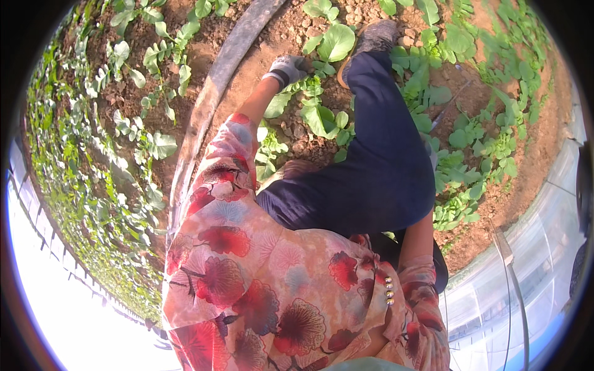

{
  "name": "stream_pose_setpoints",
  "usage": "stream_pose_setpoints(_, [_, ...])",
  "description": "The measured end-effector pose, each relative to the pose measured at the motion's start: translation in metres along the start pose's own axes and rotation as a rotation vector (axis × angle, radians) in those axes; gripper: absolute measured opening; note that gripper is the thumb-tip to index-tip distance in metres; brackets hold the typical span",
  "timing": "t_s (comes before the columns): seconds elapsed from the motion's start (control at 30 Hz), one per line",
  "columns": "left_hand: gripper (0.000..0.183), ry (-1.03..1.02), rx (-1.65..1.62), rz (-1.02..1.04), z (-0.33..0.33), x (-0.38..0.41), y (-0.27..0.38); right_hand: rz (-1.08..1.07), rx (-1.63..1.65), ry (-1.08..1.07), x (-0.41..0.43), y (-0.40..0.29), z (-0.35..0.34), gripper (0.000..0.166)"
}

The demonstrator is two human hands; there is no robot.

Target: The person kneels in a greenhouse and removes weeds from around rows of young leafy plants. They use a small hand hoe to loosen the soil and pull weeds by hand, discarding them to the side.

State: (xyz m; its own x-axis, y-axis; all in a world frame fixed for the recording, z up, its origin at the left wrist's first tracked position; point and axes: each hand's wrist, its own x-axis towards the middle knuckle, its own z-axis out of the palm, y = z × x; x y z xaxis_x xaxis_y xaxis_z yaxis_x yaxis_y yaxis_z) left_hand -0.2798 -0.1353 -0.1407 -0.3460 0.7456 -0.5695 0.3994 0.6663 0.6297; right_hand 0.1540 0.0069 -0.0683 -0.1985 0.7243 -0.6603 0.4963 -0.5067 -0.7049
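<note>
My left hand [288, 69], in a light grey glove with a dark cuff, reaches down to the soil beside a broad-leaved green plant [335, 44]. Its fingertips are dark and blurred, so whether it holds anything is unclear. My right forearm [417, 239] passes behind my bent knee. Only a greyish sliver, probably my gloved right hand [432, 150], shows past the knee; its fingers are hidden. Beyond it a thin, pale, stick-like thing [438, 118] lies among the leaves. Feathery-leaved seedlings [313, 88] grow just below my left hand.
My leg in dark trousers [385, 139] spans the middle, with a shoe [371, 44] among the plants. A flat grey strip, perhaps a hose [222, 65], curves along the left. Dense leafy rows [93, 162] lie beyond it. Clear plastic sheeting [533, 232] with a curved pole stands at right.
</note>
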Motion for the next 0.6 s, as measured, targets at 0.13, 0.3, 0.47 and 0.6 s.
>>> stream_pose_setpoints(0.13, [0.039, 0.217, 0.364, 0.084, -0.018, 0.003, -0.034, -0.085, -0.186, -0.096, 0.006, -0.013, 0.037, 0.028])
stream_pose_setpoints(0.3, [0.04, -0.124, 0.25, -0.017, -0.023, 0.004, -0.015, -0.195, -0.311, -0.248, -0.001, -0.049, 0.113, 0.028])
stream_pose_setpoints(0.47, [0.043, -0.162, 0.329, -0.046, -0.027, -0.008, -0.013, -0.308, -0.373, -0.463, 0.001, -0.068, 0.198, 0.029])
stream_pose_setpoints(0.6, [0.048, -0.13, 0.371, 0.033, -0.019, -0.005, -0.005, -0.345, -0.446, -0.547, -0.006, -0.072, 0.24, 0.029])
